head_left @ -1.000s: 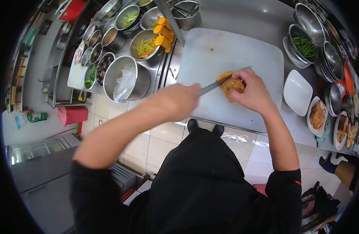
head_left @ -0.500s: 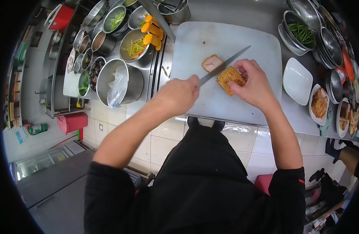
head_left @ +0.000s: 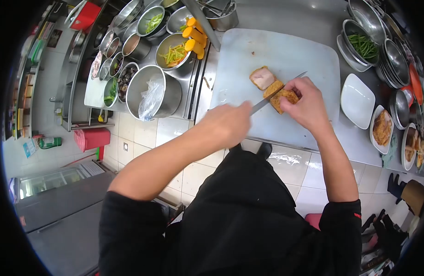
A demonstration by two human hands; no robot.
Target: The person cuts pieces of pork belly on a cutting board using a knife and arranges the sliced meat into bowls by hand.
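Note:
My left hand [head_left: 228, 125], slightly blurred, is closed on a knife [head_left: 260, 106]. The blade lies across a browned, crumbed piece of food [head_left: 285, 97] on the white cutting board [head_left: 239, 50], with a narrow browned part to its left. My right hand [head_left: 308, 102] grips the food from the right, its thumb and fingers on either side. Just up and left lies a cut piece [head_left: 262, 77], pale inside with a browned edge. Whether the blade has passed fully through cannot be told.
A large pot [head_left: 174, 96] holding a plastic bag and several bowls of vegetables stand left. Right of the board are a white plate [head_left: 357, 101], a dish [head_left: 374, 138] with fried food, and stacked metal bowls [head_left: 392, 62]. Another person's leg [head_left: 413, 198] shows at lower right.
Since half a second ago, the knife has moved from beside the browned food onto it, and my left hand has shifted right. The separate cut piece came into view after the earliest frame.

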